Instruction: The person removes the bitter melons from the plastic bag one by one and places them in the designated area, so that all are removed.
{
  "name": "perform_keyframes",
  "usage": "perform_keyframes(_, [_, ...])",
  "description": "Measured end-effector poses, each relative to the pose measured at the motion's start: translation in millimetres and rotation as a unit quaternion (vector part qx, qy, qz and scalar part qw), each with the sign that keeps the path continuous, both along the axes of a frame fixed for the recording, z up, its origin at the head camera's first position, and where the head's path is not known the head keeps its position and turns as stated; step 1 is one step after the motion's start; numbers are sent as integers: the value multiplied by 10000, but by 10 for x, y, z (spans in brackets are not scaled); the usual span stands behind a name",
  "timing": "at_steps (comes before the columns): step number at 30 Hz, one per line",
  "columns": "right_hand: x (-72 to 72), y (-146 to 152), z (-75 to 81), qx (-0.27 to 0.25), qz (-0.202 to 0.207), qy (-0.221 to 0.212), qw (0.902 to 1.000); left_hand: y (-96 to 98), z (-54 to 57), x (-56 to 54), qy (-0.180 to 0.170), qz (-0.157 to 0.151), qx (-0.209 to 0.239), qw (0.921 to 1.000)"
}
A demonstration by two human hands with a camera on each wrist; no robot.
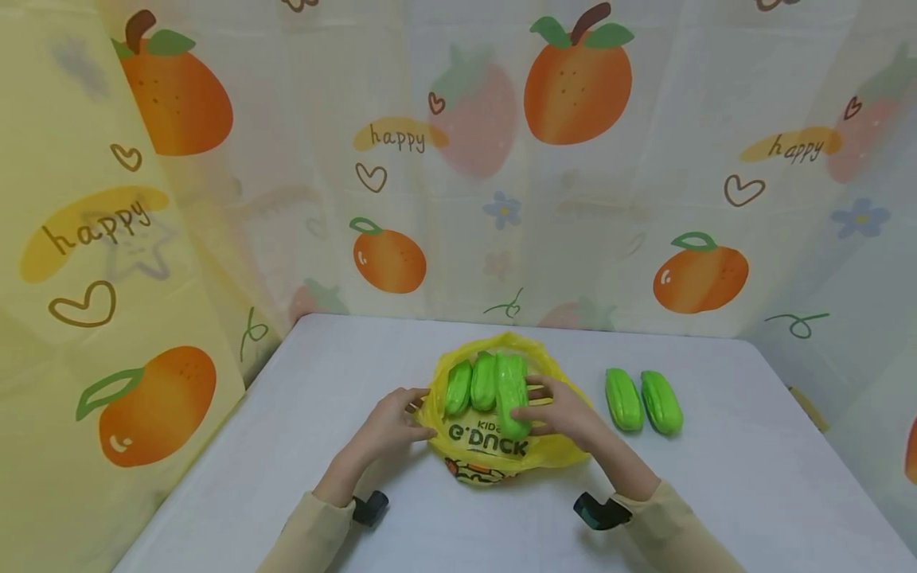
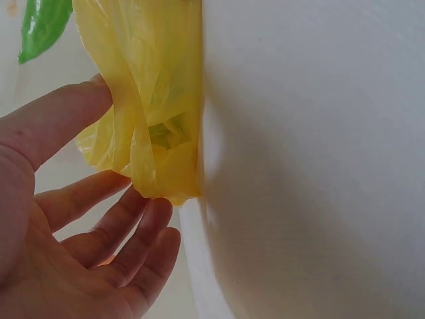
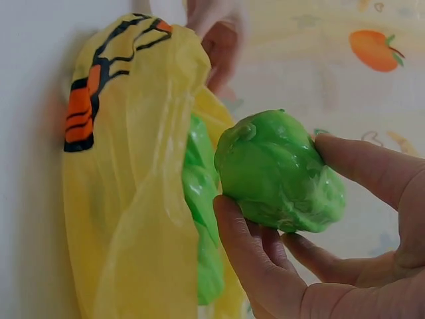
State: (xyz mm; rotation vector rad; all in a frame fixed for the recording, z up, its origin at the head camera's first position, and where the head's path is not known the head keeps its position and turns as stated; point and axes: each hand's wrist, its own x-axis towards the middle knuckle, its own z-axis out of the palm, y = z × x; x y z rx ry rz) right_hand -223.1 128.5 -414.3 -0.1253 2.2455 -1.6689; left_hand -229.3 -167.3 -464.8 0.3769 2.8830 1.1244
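From my end, the head view puts a yellow bag (image 1: 562, 454) near the middle of the white table (image 1: 777, 454), its mouth gaping up toward me. At the bag's 3 o'clock, the right hand (image 1: 562, 412) holds a green vegetable (image 1: 512, 382), thumb and fingers curved around it. That piece is above the bag's mouth; in the right wrist view I see its rounded end outside the rim, with more green inside the bag behind it.

At the bag's 9 o'clock, the left hand (image 1: 392, 418) touches the edge. Its thumb sits wide of the other fingers, which are loosely bent, their tips against the plastic.

Inside, I count two more pieces: the first (image 1: 458, 387) toward the bag's 10 o'clock, the second (image 1: 483, 382) toward 11, just beside the held one. Out at 3 o'clock, well apart from the bag, a third (image 1: 624, 399) and a fourth (image 1: 662, 403) lie side by side on the table. Beyond, at 12 o'clock, a fruit-print cloth (image 1: 609, 199) hangs behind the table.
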Motion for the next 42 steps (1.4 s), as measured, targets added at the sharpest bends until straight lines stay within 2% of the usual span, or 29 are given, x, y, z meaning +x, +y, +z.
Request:
perform_keyframes(10, [1,143,105,178,0,152,9997,-14,-7,-3,-2,-37,-55,10000])
perform_keyframes(18, [9,257,175,133,67,234,9996,-12,-20,-15,21,-47,-54,10000])
perform_keyframes(29, [23,432,283,99,87,181,9997,-4,-4,-9,13,-40,-62,10000])
perform_keyframes(42, [-2,672,283,335,-107,301,9989,2,7,-1,0,5,-25,10000])
